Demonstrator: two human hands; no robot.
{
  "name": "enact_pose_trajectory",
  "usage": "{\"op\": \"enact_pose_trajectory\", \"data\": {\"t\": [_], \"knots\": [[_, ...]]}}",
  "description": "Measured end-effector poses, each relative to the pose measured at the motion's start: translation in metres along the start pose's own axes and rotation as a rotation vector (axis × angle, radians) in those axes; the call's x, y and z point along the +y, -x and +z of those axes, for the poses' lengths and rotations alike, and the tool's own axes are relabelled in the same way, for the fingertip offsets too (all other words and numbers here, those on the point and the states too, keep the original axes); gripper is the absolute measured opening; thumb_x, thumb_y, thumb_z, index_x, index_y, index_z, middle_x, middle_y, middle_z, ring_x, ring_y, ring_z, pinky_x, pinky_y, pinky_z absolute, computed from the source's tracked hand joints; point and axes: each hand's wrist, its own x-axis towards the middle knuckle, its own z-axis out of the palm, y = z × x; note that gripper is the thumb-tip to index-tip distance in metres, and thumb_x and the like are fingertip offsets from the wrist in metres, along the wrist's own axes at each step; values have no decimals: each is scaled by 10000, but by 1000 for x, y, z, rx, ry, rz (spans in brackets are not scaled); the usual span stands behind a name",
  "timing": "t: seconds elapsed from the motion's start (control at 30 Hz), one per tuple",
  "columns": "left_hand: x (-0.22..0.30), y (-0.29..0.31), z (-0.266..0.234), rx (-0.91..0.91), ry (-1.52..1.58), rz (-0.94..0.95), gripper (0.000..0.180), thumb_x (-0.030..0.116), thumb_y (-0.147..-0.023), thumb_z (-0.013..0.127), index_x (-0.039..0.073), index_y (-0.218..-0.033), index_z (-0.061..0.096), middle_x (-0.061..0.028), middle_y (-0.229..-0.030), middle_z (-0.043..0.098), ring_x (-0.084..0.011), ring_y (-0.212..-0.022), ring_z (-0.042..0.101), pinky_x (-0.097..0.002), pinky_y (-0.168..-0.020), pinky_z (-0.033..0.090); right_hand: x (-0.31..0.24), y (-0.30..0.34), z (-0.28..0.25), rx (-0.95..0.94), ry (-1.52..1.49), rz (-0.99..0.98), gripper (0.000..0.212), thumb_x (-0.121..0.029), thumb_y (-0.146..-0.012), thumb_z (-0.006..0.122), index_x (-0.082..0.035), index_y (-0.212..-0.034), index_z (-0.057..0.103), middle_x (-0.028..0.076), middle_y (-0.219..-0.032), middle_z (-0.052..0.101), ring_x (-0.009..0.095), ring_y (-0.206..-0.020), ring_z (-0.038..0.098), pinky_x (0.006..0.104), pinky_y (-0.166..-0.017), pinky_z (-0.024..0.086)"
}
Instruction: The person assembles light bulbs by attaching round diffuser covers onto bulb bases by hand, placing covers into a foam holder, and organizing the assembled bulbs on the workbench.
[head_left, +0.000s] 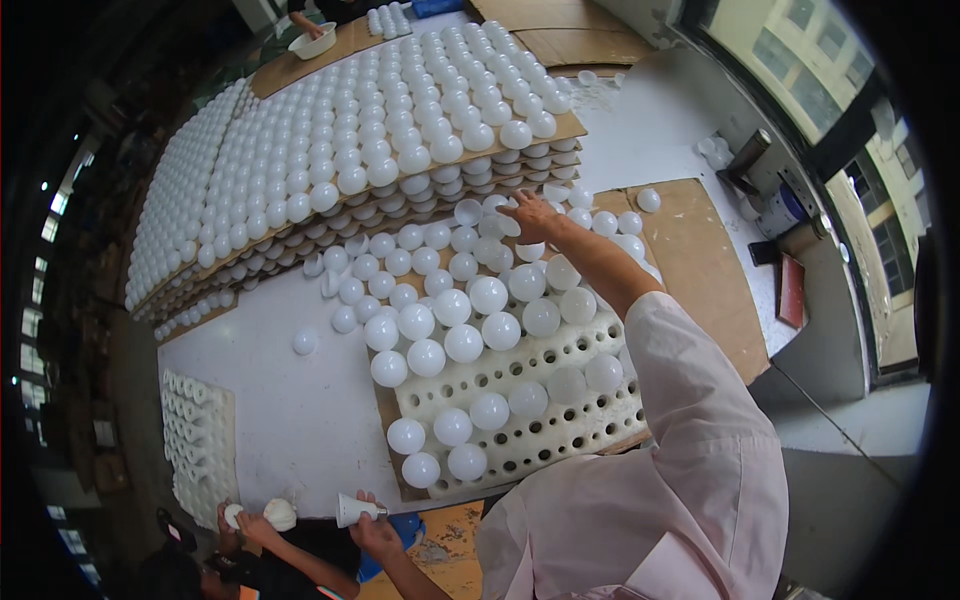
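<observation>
My left hand [374, 530], low in the view at the table's near edge, is closed around a white cone-shaped LED bulb base [350, 509] with its wide end toward the left. My right arm reaches far across the table. There my right hand [535, 215] has its fingers bent onto a white bulb cover [508, 225] among many loose white bulb covers [425, 260]. Between my arms lies a foam tray [480, 380] with rows of holes. White round covers [463, 343] stand in some of its rows, while other holes are bare.
Stacked cardboard layers [560, 130] full of white covers rise at the back left. A co-worker's hands [255, 522] hold white parts at lower left, beside another foam tray [200, 430]. Flat cardboard [700, 260] lies right. Another person's hand [308, 27] reaches into a white bowl [312, 42].
</observation>
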Motion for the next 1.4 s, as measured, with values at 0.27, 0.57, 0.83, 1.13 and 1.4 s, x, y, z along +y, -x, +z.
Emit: {"op": "enact_pose_trajectory", "data": {"t": [0.27, 0.57, 0.83, 1.13, 1.4], "knots": [[-5, 49, -8, 18, -53, 8, 652, 17, -803, 519, -49, -1393, 248, -278, -1348, 414, -348, -1180, 491, -438, -998, 406, 1, -34, 4, -85, -1, -13, 702, -340, -648, 782, -177, -1269, 499, 195, -1287, 436, 401, -1177, 456, 444, -955, 445], [13, 48, 88, -272, -106, -34, 742, 162, -730, 576, -65, -1374, 286, -285, -1310, 457, -328, -1092, 552, -410, -914, 449, -9, 260, -69, 346, -956, -183, 609, -134, -625, 747, -78, -1167, 476, 138, -1345, 439, 287, -1206, 466, 416, -935, 462], [-10, 59, 158, -809, -104, -193, 699, 56, -697, 548, -77, -1345, 321, -320, -1252, 492, -328, -1027, 601, -393, -875, 485, -59, 443, 58, 576, -792, 288, 646, -68, -597, 701, -92, -1184, 431, 213, -1361, 359, 386, -1269, 368, 485, -1032, 335], [-35, 85, 173, -1025, -132, -357, 669, 13, -679, 539, -101, -1309, 346, -325, -1202, 521, -357, -1043, 592, -437, -913, 472, -109, 418, 107, 698, -385, 575, 573, -130, -586, 770, -128, -1116, 552, 205, -1298, 342, 414, -1225, 339, 502, -989, 342], [-38, 89, 162, -1011, -130, -376, 622, 0, -694, 546, -100, -1284, 377, -298, -1184, 540, -330, -977, 618, -454, -934, 470, -105, 439, 105, 784, -440, 511, 683, -140, -658, 748, -110, -1260, 427, 193, -1201, 423, 359, -1123, 443, 409, -900, 447]]}}
